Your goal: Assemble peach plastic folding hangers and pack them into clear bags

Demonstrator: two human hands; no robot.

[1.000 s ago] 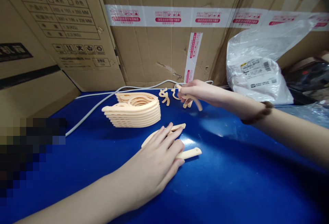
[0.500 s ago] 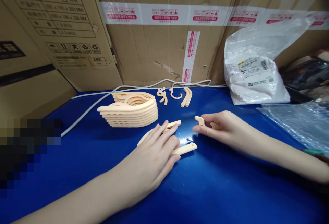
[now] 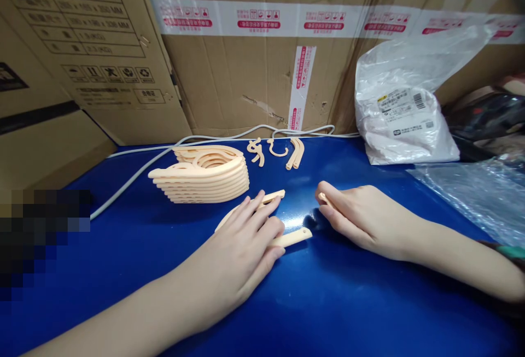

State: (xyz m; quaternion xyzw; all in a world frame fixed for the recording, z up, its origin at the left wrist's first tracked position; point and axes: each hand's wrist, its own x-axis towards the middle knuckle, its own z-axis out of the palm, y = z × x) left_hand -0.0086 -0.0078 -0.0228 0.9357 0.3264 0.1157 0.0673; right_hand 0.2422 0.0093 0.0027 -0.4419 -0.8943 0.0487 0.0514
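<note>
My left hand (image 3: 250, 245) lies across a cream plastic clothes hanger part (image 3: 292, 238), holding it against the blue table. Its thumb and index finger grip the lower arm, while the other fingers stretch over the upper arm. Most of the part is covered by the hand. To the right, my right hand (image 3: 361, 212) is closed in a pinch around a small cream plastic hanger piece (image 3: 322, 197). Only the piece's tip shows between thumb and fingers. The two hands are apart, a short gap from the hanger arm's end.
A neat stack of cream hanger parts (image 3: 200, 179) stands behind my left hand. Loose hooks (image 3: 279, 152) and curved arms (image 3: 294, 153) lie farther back, near a white cable (image 3: 139, 179). Cardboard boxes (image 3: 233, 83) wall the back; a white plastic bag (image 3: 404, 116) stands back right.
My right hand has turned and moved slightly right and down, so its small piece is now mostly hidden. My left hand stays on the hanger part. The whole view has shifted slightly.
</note>
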